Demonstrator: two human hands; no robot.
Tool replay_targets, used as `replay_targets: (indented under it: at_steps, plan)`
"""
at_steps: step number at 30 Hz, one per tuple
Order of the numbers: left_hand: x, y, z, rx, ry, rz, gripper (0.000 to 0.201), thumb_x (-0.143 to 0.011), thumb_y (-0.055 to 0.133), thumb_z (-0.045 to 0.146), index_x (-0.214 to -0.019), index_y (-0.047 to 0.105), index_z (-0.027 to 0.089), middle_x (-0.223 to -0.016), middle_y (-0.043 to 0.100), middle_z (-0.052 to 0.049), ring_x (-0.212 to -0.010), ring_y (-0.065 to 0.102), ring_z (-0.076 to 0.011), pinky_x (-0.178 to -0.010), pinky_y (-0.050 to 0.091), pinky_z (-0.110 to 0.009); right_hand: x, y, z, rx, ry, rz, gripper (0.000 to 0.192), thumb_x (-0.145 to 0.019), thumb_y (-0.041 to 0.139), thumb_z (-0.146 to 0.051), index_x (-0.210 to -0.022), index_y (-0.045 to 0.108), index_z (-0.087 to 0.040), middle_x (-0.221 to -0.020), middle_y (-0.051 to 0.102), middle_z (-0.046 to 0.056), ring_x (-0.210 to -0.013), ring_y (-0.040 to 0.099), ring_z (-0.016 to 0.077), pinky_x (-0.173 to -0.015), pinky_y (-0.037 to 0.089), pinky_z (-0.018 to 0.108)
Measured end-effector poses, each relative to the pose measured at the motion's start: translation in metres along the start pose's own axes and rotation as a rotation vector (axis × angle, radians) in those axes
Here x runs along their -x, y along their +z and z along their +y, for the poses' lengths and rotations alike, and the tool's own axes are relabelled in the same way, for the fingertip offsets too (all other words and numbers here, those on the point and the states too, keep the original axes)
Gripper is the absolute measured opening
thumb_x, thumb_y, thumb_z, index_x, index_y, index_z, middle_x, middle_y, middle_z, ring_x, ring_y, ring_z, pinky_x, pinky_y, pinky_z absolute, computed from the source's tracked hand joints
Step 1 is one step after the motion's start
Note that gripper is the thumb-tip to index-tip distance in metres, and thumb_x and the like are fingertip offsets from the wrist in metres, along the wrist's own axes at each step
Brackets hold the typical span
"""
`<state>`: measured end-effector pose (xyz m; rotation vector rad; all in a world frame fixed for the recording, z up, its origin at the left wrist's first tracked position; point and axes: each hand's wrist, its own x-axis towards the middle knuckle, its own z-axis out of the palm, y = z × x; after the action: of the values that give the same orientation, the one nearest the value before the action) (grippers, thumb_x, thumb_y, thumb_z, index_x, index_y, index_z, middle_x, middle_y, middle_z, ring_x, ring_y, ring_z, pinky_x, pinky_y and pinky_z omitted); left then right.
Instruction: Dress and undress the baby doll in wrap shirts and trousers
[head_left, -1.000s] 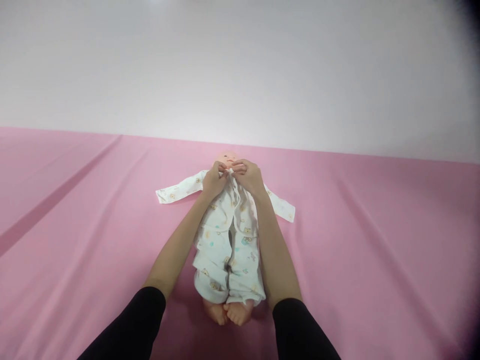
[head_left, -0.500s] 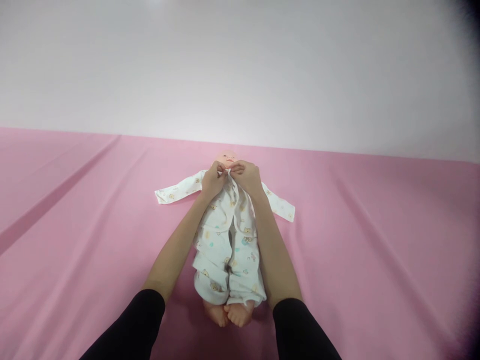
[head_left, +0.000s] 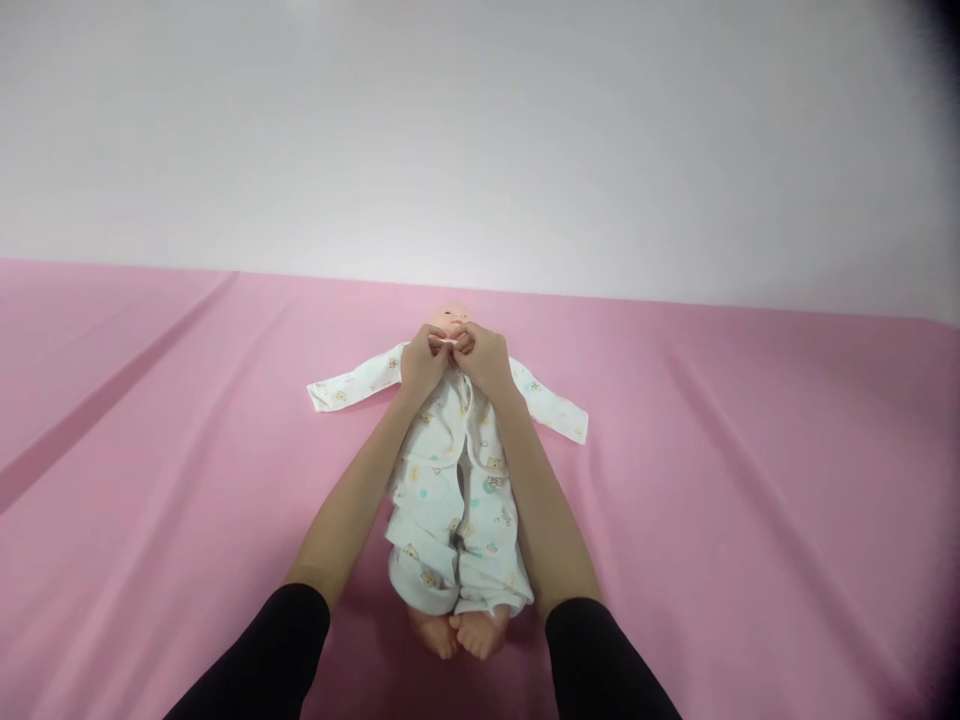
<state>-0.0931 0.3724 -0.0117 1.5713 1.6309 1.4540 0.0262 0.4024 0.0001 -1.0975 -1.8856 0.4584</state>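
A baby doll lies on its back, head away from me and bare feet towards me. It wears a white printed jacket and matching trousers. Both sleeves stretch out to the sides. At the doll's neck, my left hand pinches the jacket's collar edge. My right hand is closed on the same collar from the other side, its fingertips meeting those of the left. Below my hands the jacket's front edges hang apart. Whatever fastener sits between my fingertips is too small to make out.
A pink sheet with several long creases spreads under the doll on both sides. Behind its far edge rises a plain pale wall.
My right hand has shifted slightly left, and its fingers have curled in closer to my left hand at the collar. The doll lies as before.
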Motion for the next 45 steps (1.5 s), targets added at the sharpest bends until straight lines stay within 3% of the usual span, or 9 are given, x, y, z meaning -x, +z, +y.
replay_targets:
  at_steps: [8, 15, 18, 24, 28, 33, 39, 43, 45]
  plan:
    - [-0.008, 0.001, -0.009, 0.190, -0.096, 0.008, 0.011, -0.075, 0.061, 0.019, -0.084, 0.054, 0.021, -0.068, 0.066, 0.003, -0.061, 0.057, -0.0111, -0.060, 0.041, -0.021, 0.000, 0.000, 0.006, -0.215, 0.193, 0.049, 0.022, -0.065, 0.058, -0.016, -0.084, 0.069, -0.017, -0.073, 0.069, 0.002, -0.067, 0.064, 0.0161, -0.072, 0.051, 0.029]
    - [-0.014, 0.002, 0.001, 0.514, -0.260, -0.073, 0.016, -0.071, 0.060, 0.018, -0.081, 0.048, 0.020, -0.053, 0.053, 0.009, -0.046, 0.044, -0.0059, -0.050, 0.034, -0.017, -0.001, -0.007, 0.000, -0.221, 0.087, 0.039, 0.023, -0.066, 0.055, -0.021, -0.087, 0.065, -0.018, -0.081, 0.067, 0.003, -0.069, 0.058, 0.0134, -0.068, 0.048, 0.026]
    - [-0.015, 0.004, 0.002, 0.443, -0.246, -0.072, 0.015, -0.073, 0.060, 0.019, -0.083, 0.049, 0.020, -0.055, 0.054, 0.008, -0.047, 0.046, -0.0060, -0.051, 0.036, -0.018, -0.002, -0.006, 0.001, -0.256, 0.126, 0.054, 0.018, -0.064, 0.056, -0.022, -0.081, 0.060, -0.019, -0.077, 0.064, 0.001, -0.064, 0.053, 0.0118, -0.063, 0.046, 0.024]
    - [-0.016, 0.004, -0.005, 0.159, -0.107, -0.039, 0.014, -0.077, 0.061, 0.025, -0.089, 0.055, 0.020, -0.075, 0.068, 0.002, -0.064, 0.059, -0.0103, -0.062, 0.043, -0.021, -0.005, 0.003, 0.007, -0.576, 0.339, 0.081, 0.022, -0.058, 0.058, -0.025, -0.077, 0.049, -0.020, -0.070, 0.057, -0.003, -0.049, 0.045, 0.0077, -0.047, 0.038, 0.020]
    - [-0.015, 0.001, -0.005, 0.087, -0.035, -0.058, 0.014, -0.077, 0.062, 0.028, -0.086, 0.056, 0.020, -0.078, 0.069, 0.001, -0.065, 0.060, -0.0113, -0.062, 0.042, -0.022, -0.004, 0.002, 0.005, -0.666, 0.422, 0.095, 0.027, -0.055, 0.062, -0.025, -0.077, 0.049, -0.020, -0.068, 0.056, -0.006, -0.040, 0.039, 0.0052, -0.039, 0.031, 0.020]
    - [-0.012, -0.003, 0.000, -0.020, 0.097, -0.090, 0.010, -0.080, 0.057, 0.022, -0.090, 0.056, 0.021, -0.083, 0.070, 0.000, -0.067, 0.058, -0.0116, -0.068, 0.043, -0.024, -0.003, 0.001, 0.003, -0.764, 0.461, 0.133, 0.029, -0.052, 0.067, -0.023, -0.076, 0.051, -0.019, -0.063, 0.054, -0.007, -0.039, 0.040, 0.0043, -0.037, 0.033, 0.019]
    - [-0.014, -0.001, -0.002, -0.023, 0.145, -0.127, 0.019, -0.076, 0.055, 0.012, -0.093, 0.056, 0.022, -0.084, 0.069, 0.002, -0.063, 0.055, -0.0102, -0.067, 0.043, -0.023, -0.003, 0.003, 0.009, -0.637, 0.417, 0.151, 0.025, -0.057, 0.069, -0.029, -0.077, 0.059, -0.018, -0.066, 0.061, -0.004, -0.041, 0.045, 0.0071, -0.039, 0.039, 0.021]
    - [-0.015, -0.002, -0.003, 0.080, 0.084, -0.123, 0.019, -0.076, 0.057, 0.015, -0.094, 0.055, 0.021, -0.087, 0.069, 0.001, -0.063, 0.055, -0.0091, -0.065, 0.045, -0.022, -0.001, -0.004, 0.004, -0.331, 0.324, 0.066, 0.016, -0.072, 0.060, -0.028, -0.081, 0.068, -0.018, -0.062, 0.064, -0.001, -0.042, 0.051, 0.0108, -0.049, 0.046, 0.025]
    - [-0.016, -0.003, 0.000, 0.156, 0.043, -0.134, 0.018, -0.077, 0.056, 0.017, -0.095, 0.055, 0.021, -0.089, 0.069, 0.000, -0.069, 0.058, -0.0100, -0.066, 0.046, -0.022, 0.000, -0.010, -0.003, -0.140, 0.238, 0.040, 0.015, -0.076, 0.056, -0.023, -0.081, 0.070, -0.018, -0.072, 0.069, 0.002, -0.052, 0.058, 0.0131, -0.061, 0.050, 0.028]
